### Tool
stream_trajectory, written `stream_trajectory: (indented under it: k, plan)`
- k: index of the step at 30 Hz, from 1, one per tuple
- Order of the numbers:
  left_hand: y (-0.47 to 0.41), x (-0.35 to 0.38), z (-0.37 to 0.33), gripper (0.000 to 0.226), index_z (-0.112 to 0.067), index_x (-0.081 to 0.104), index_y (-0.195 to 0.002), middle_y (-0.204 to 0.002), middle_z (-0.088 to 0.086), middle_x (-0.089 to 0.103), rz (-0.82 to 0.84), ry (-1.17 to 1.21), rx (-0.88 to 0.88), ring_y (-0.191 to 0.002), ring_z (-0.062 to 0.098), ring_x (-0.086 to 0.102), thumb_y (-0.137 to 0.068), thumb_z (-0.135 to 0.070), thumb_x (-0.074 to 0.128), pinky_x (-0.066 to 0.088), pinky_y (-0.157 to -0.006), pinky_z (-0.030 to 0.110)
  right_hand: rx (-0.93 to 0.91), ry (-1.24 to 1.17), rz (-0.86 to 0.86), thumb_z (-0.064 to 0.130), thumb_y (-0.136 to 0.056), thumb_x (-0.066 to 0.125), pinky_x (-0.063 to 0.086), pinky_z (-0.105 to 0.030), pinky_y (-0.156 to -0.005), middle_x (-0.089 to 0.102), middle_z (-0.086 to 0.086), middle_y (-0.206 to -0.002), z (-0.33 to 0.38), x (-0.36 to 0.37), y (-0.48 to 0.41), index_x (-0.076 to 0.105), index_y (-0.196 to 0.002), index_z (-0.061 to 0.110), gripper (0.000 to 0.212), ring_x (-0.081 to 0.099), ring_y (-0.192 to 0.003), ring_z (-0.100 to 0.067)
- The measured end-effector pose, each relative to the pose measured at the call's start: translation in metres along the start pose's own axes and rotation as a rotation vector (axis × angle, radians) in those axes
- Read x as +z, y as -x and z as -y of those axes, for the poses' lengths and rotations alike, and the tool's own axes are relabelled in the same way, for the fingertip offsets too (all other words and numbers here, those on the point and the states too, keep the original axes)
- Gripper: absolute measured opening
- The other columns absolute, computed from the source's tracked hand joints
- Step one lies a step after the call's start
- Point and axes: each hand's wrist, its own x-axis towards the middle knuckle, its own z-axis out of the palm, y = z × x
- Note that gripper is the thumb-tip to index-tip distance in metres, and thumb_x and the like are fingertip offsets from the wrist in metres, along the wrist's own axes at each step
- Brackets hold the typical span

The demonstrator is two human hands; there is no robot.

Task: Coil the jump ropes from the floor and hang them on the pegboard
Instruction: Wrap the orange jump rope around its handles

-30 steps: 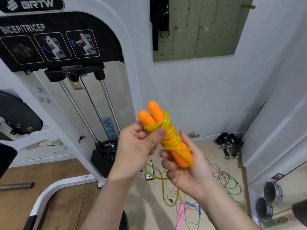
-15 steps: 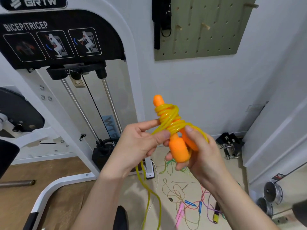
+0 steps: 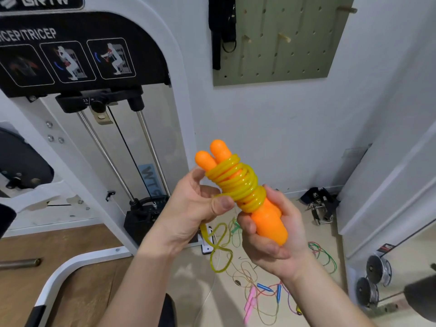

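I see both hands low under the pegboard (image 3: 295, 55), between it and the floor. My right hand (image 3: 269, 250) has its fingers curled round the lower ends of the two orange handles (image 3: 270, 224), which lie side by side and point up toward the pegboard, a little tilted to the left. The yellow rope (image 3: 238, 185) is wound in many turns round the middle of the handles. My left hand (image 3: 188, 208), to the lower left of the pegboard, pinches the rope between thumb and fingers just beside the coil. A loose end hangs from this hand down to the floor. Far under the pegboard, other jump ropes (image 3: 259, 286) lie tangled on the floor: green, pink and blue. A black strap (image 3: 219, 31) hangs at the pegboard's left edge.
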Motion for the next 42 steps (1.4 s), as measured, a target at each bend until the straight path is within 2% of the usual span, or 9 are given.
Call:
stream_trajectory:
  k: [3, 5, 7, 10, 15, 23, 32, 38, 42]
  plan:
    - [0.004, 0.008, 0.001, 0.045, -0.015, 0.074, -0.092, -0.061, -0.008, 0.063, 0.103, 0.036, 0.067, -0.047, -0.002, 0.050, -0.054, -0.036, 0.086, 0.038, -0.044, 0.011, 0.099, 0.059, 0.041, 0.048, -0.096, 0.044, 0.025, -0.017, -0.031, 0.071, -0.017, -0.075, 0.000, -0.005, -0.001, 0.064, -0.098, -0.004, 0.056, 0.062, -0.044, -0.017]
    - [0.003, 0.012, 0.001, 0.029, -0.019, 0.076, -0.077, -0.053, -0.011, 0.058, -0.051, 0.063, 0.064, -0.042, -0.001, 0.046, -0.053, -0.032, 0.084, 0.037, -0.042, 0.011, 0.074, 0.292, -0.195, 0.058, -0.089, 0.049, 0.034, -0.018, -0.033, 0.068, -0.016, -0.067, 0.006, -0.006, -0.002, 0.064, -0.098, 0.005, 0.055, 0.059, -0.040, -0.018]
    - [0.002, 0.012, 0.004, 0.025, -0.022, 0.075, -0.069, -0.046, -0.012, 0.049, -0.270, 0.028, 0.072, -0.039, 0.002, 0.034, -0.051, -0.035, 0.087, 0.031, -0.040, 0.013, -0.091, 0.631, -0.523, 0.064, -0.079, 0.057, 0.051, -0.025, -0.045, 0.070, -0.018, -0.088, 0.012, -0.004, -0.001, 0.063, -0.109, 0.013, 0.060, 0.068, -0.059, -0.025]
    - [0.002, 0.013, 0.010, 0.017, -0.021, 0.070, -0.059, -0.043, -0.010, 0.041, -0.467, 0.038, 0.090, -0.038, 0.004, 0.028, -0.056, -0.023, 0.086, 0.027, -0.040, 0.015, -0.361, 0.953, -0.544, 0.061, -0.073, 0.066, 0.057, -0.035, -0.078, 0.067, -0.005, -0.114, 0.020, 0.000, 0.000, 0.060, -0.122, 0.030, 0.059, 0.068, -0.097, -0.022]
    - [0.008, 0.019, 0.019, 0.036, -0.017, 0.049, -0.053, -0.046, 0.000, 0.029, -0.566, 0.179, 0.038, -0.040, 0.009, 0.023, -0.067, -0.037, 0.075, 0.014, -0.045, 0.025, -0.534, 1.644, -0.667, 0.058, -0.075, 0.066, 0.048, -0.029, -0.056, 0.064, 0.008, -0.078, 0.006, 0.009, -0.010, 0.061, -0.100, 0.035, 0.034, 0.057, -0.063, -0.007]
    - [0.015, 0.009, 0.013, 0.037, -0.015, 0.065, -0.062, -0.051, -0.003, 0.046, -0.231, 0.245, 0.049, -0.037, 0.002, 0.032, -0.058, -0.045, 0.087, 0.021, -0.039, 0.017, -0.450, 0.866, -0.580, 0.039, -0.084, 0.055, 0.051, -0.030, -0.046, 0.065, -0.021, -0.071, 0.002, 0.026, -0.011, 0.061, -0.094, 0.004, 0.036, 0.066, -0.056, -0.036]
    - [0.003, 0.021, -0.002, 0.043, -0.013, 0.040, -0.067, -0.052, 0.004, 0.031, -0.237, 0.109, 0.090, -0.036, 0.011, 0.028, -0.061, -0.022, 0.081, 0.027, -0.035, 0.014, -0.224, 0.170, -0.528, 0.051, -0.075, 0.052, 0.033, -0.014, -0.025, 0.054, -0.014, -0.046, -0.004, 0.039, -0.008, 0.070, -0.063, 0.005, 0.051, 0.047, -0.025, -0.013]
    - [0.002, 0.021, -0.003, 0.090, -0.003, 0.057, -0.114, -0.047, -0.003, 0.042, -0.067, 0.099, -0.067, -0.033, 0.004, 0.034, -0.048, -0.056, 0.087, 0.017, -0.035, 0.017, -0.148, 0.102, -0.434, 0.047, -0.074, 0.052, 0.026, -0.012, -0.021, 0.049, -0.010, -0.040, -0.009, 0.036, -0.007, 0.063, -0.065, -0.005, 0.055, 0.038, -0.019, -0.009]
    - [0.006, 0.024, -0.001, 0.078, 0.005, 0.061, -0.089, -0.048, 0.004, 0.037, -0.220, 0.035, -0.017, -0.029, 0.006, 0.031, -0.048, -0.057, 0.087, 0.026, -0.034, 0.012, -0.155, 0.391, -0.559, 0.055, -0.080, 0.055, 0.041, -0.018, -0.036, 0.058, -0.015, -0.058, -0.005, 0.027, -0.007, 0.064, -0.077, 0.007, 0.050, 0.056, -0.040, -0.015]
